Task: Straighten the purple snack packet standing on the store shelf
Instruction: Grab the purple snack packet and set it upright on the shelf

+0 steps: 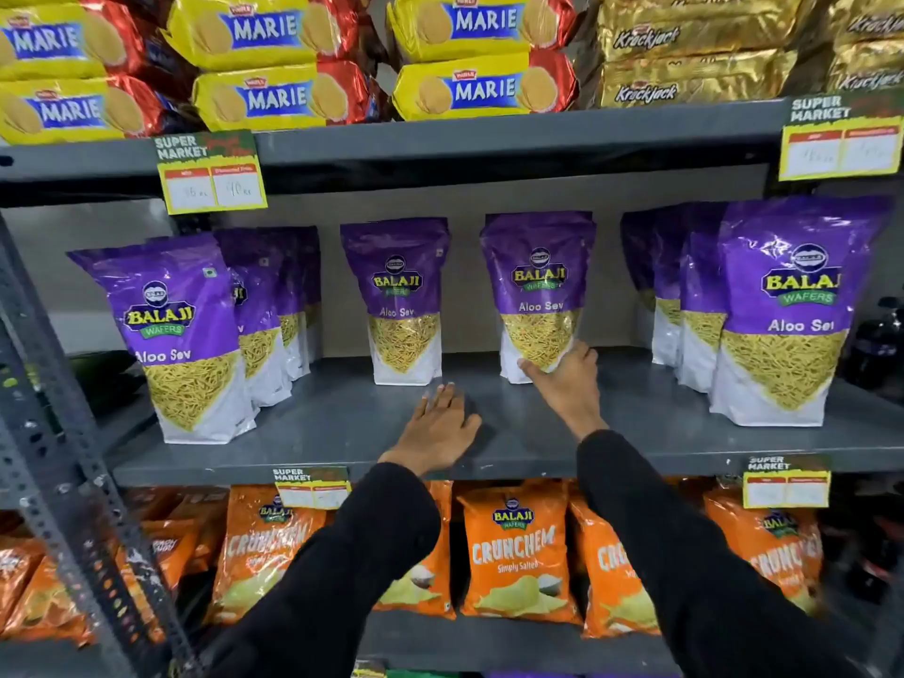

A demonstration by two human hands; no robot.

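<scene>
With the right grip (pixel 567 379) clasping the base of the packet (pixel 538 286), far on the shelf (pixel 342 433), and the left grip (pixel 442 423) spread flat, turn the base gently, keeping it upright.

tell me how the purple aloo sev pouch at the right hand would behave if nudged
The glossy purple plastic Aloo Sev pouch probably tips easily: it stands tall on a narrow base. Its crinkled film looks floppy and slippery, so the right hand gripping low seems sensible.
</scene>
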